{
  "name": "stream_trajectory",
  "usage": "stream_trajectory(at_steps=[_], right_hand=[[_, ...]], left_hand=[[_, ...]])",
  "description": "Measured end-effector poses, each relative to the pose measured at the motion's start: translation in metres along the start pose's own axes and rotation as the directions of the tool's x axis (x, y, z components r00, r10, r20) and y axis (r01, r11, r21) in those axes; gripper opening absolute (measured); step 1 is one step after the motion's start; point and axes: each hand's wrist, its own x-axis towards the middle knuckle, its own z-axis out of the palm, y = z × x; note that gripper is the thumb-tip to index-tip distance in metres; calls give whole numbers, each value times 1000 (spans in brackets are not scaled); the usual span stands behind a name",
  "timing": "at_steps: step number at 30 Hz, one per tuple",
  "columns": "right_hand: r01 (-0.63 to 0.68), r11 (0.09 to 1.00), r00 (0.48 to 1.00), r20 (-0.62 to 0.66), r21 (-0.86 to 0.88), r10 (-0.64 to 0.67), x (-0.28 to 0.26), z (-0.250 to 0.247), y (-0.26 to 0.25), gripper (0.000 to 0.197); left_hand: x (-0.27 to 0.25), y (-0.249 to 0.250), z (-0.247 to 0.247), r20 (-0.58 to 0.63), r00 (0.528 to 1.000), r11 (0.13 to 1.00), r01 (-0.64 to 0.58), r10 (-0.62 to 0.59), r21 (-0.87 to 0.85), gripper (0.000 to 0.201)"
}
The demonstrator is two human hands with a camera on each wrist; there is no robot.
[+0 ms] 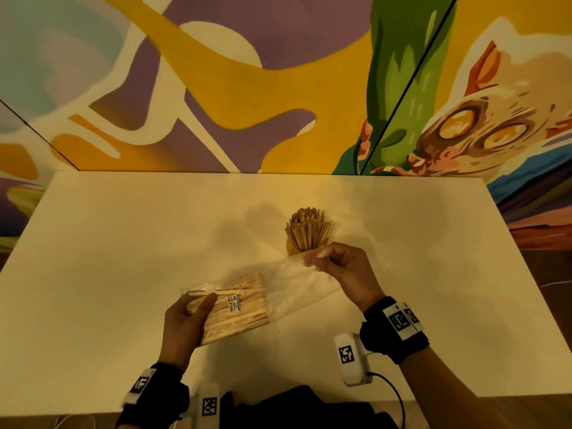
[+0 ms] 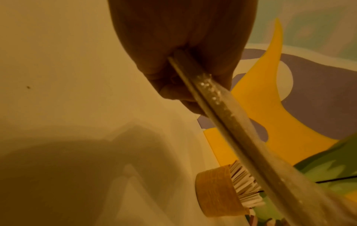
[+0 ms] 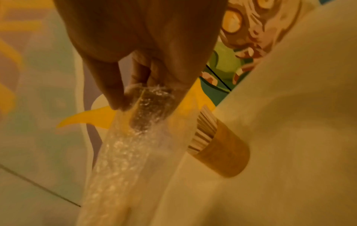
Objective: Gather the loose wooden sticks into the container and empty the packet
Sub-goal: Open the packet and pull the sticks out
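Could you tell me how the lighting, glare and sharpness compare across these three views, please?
Head view: warm yellow cast, soft shadows on the table behind the container, packet label unreadable. Left wrist view: left hand dark and close, blurred; broad shadow on the table. Right wrist view: glare speckles on the plastic by the right hand, everything soft, container tilted by the wide lens.

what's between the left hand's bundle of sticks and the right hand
In the head view, only the clear packet spans that gap: its empty end stretches from the sticks up to the right hand, which pinches it.
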Motion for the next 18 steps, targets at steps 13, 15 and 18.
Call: stream_trajectory(at_steps=[13,15,18], right_hand=[[-648,684,751,430,335,501,-19,5,26,21],[-603,771,771,400,206,496,-20,11,26,20],[-509,860,813,352,44,463,-19,21,24,12]], left_hand=[[6,9,-3,9,1000,994,28,-27,-106,12],[6,6,-2,24,1000,996,13,-11,-86,14],[4,6,3,84,996,999,-17,20,-43,14]])
